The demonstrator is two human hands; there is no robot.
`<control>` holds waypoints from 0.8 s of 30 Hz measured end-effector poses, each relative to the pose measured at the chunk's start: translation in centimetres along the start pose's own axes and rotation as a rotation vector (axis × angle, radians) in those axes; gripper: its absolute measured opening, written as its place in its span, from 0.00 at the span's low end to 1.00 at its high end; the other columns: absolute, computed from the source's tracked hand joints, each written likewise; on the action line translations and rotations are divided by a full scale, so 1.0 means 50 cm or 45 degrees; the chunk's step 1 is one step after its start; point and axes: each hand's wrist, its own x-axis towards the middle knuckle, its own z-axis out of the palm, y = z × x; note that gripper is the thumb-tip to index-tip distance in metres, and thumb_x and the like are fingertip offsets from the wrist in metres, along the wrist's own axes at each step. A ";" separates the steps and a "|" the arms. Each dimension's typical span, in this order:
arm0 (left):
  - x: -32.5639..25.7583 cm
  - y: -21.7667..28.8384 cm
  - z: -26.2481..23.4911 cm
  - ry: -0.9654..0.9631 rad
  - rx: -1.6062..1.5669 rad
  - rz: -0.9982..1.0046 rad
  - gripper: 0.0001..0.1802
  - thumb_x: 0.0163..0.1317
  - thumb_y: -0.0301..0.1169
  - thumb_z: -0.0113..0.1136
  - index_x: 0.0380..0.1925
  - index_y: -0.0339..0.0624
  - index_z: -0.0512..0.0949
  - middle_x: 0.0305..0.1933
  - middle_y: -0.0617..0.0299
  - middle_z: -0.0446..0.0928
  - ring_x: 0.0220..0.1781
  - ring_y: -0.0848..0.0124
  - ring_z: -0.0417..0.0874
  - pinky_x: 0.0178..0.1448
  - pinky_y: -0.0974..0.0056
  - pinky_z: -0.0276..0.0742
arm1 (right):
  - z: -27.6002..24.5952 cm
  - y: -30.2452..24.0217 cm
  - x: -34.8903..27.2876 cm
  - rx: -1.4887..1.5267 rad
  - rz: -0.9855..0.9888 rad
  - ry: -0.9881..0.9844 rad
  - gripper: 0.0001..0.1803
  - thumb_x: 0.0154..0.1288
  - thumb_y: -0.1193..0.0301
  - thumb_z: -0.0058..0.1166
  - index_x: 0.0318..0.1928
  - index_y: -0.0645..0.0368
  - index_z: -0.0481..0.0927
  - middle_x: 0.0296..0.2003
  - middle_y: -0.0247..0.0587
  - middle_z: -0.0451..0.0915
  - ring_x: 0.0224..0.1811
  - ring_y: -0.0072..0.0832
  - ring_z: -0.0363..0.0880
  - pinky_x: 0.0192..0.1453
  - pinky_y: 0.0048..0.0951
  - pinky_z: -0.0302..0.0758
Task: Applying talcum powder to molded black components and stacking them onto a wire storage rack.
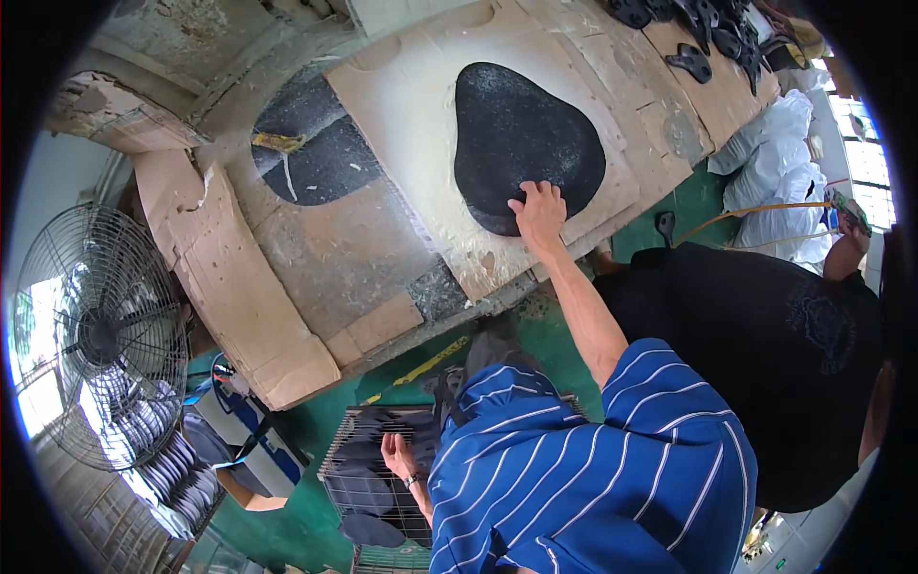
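A flat, black, pear-shaped pad (526, 134) lies on a cardboard sheet whitened with dried residue (430, 105). My right hand (541, 212) reaches across the bench to it. Its fingers rest on the pad's near edge, with the thumb held apart to the left. Low beside my body, my left hand (398, 459) hangs above a wire basket (335, 469) of dark flat pieces. Its fingers are loosely bent and apart, and nothing shows between them. Left of the sheet, a second dark rounded patch (325, 143) carries a yellow-handled tool (277, 143).
A large wire fan (100, 335) stands at the left, beside an upright cardboard strip (229, 277). Black moulded parts (688, 62) lie at the far right of the bench, near white plastic bags (789, 182). A person in black (736, 364) is close at my right.
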 end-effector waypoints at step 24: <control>-0.175 0.348 0.113 -0.416 -0.762 0.488 0.20 0.72 0.27 0.62 0.62 0.35 0.78 0.56 0.55 0.83 0.59 0.67 0.83 0.62 0.63 0.80 | -0.372 -0.706 0.276 -0.429 -1.409 -0.285 0.10 0.47 0.71 0.57 0.32 0.58 0.87 0.34 0.54 0.87 0.41 0.54 0.87 0.40 0.48 0.83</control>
